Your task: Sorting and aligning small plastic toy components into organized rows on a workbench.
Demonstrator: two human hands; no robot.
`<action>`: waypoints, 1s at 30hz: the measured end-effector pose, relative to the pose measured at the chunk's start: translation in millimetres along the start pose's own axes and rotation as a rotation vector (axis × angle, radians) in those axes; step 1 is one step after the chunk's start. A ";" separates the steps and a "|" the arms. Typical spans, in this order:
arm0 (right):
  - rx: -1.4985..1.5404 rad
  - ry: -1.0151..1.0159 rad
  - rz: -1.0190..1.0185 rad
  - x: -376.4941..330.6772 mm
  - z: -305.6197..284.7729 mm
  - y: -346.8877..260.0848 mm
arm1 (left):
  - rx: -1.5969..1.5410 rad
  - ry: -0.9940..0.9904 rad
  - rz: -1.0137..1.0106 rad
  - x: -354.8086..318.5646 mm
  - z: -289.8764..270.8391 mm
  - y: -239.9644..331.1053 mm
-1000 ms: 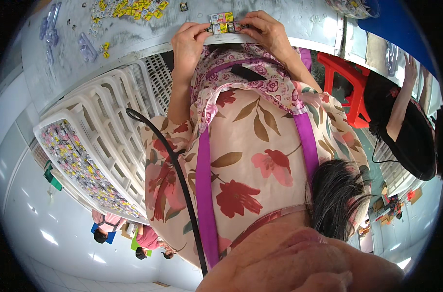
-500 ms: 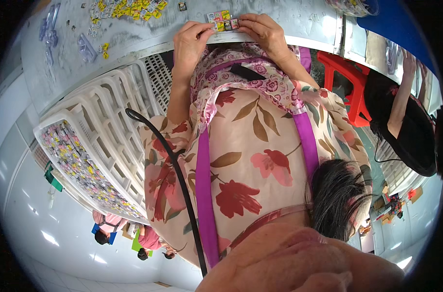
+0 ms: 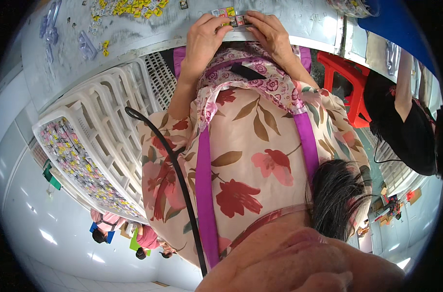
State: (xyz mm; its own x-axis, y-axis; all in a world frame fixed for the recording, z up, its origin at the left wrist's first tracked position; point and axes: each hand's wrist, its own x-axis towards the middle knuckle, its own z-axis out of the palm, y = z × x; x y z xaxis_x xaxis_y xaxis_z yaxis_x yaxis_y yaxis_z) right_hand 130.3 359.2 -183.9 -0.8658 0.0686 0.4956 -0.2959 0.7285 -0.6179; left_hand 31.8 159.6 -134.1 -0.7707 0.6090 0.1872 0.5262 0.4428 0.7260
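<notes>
At the table's near edge, my left hand [image 3: 205, 38] and my right hand [image 3: 271, 35] face each other over a short row of small square coloured tiles [image 3: 239, 21]. The fingers of both hands are closed on the ends of this row, the left ones covering part of it. Just beyond, touching or nearly touching the row, lie more such tiles [image 3: 223, 12] in pink, yellow and white. The tiles are too small for me to make out their exact kind.
Loose yellow and white pieces [image 3: 139, 7] lie scattered at the far left of the table [image 3: 177, 34], with clear plastic parts [image 3: 87, 47] nearby. Stacked white crates [image 3: 92, 126] stand at left, one filled with coloured pieces. A red stool [image 3: 340, 80] and a co-worker's arm [image 3: 404, 90] are at right.
My left hand has shifted right, and my right hand slightly right. The near row of tiles has slid right relative to the tiles beyond it.
</notes>
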 end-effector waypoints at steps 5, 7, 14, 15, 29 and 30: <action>0.009 -0.019 0.002 -1.7 0.4 -0.3 | 0.000 -0.011 0.020 -0.6 14.1 -8.3; 0.020 -0.011 0.020 -2.9 1.8 0.2 | 0.010 0.003 0.022 -0.1 18.2 -8.4; 0.025 0.019 -0.012 3.0 -1.0 -5.7 | -0.017 0.136 -0.182 -1.8 -14.6 -7.1; -0.027 0.025 0.014 2.0 -3.5 -5.7 | -0.022 0.128 -0.178 0.2 -18.9 -11.3; -0.233 -0.104 -0.055 4.0 -5.8 -6.8 | 0.143 0.087 -0.169 -18.5 -14.1 -29.8; -0.218 -0.109 -0.050 4.1 -6.3 -4.3 | 0.249 0.113 0.015 -17.6 -10.9 -28.3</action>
State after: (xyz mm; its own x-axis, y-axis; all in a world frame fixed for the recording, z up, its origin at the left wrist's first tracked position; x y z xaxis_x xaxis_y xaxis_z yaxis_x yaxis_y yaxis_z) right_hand 130.6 360.7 -175.4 -0.8944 -0.0363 0.4457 -0.2552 0.8598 -0.4422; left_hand 26.5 129.2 -150.7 -0.7900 0.5456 0.2796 0.5993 0.5912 0.5398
